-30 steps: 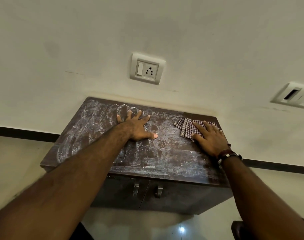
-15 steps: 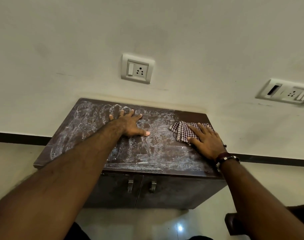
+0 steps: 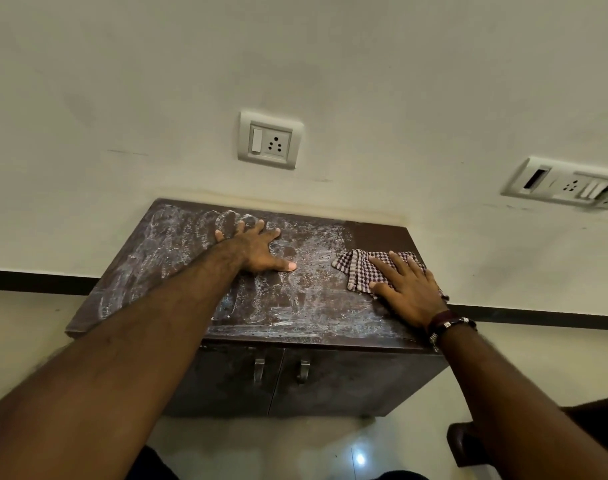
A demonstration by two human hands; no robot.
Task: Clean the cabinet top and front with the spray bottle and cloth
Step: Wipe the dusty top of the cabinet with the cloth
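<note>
A dark brown cabinet [image 3: 288,317] stands against the wall, its top smeared with white dusty streaks. A cleaner brown patch shows at its back right corner. My left hand [image 3: 257,251] lies flat on the top near the middle, fingers spread, holding nothing. My right hand [image 3: 406,289] presses flat on a red-and-white checked cloth [image 3: 358,268] at the right side of the top. The cabinet front has two doors with metal handles [image 3: 281,368]. No spray bottle is in view.
A white socket plate [image 3: 269,140] sits on the wall above the cabinet, a second switch panel [image 3: 569,183] further right. A black skirting strip [image 3: 537,317] runs along the wall. A dark piece of furniture [image 3: 468,441] stands at the lower right on the shiny floor.
My right hand has slid the cloth a little toward the front right, leaving a cleaner patch at the back right corner. My left hand stays planted on the top.
</note>
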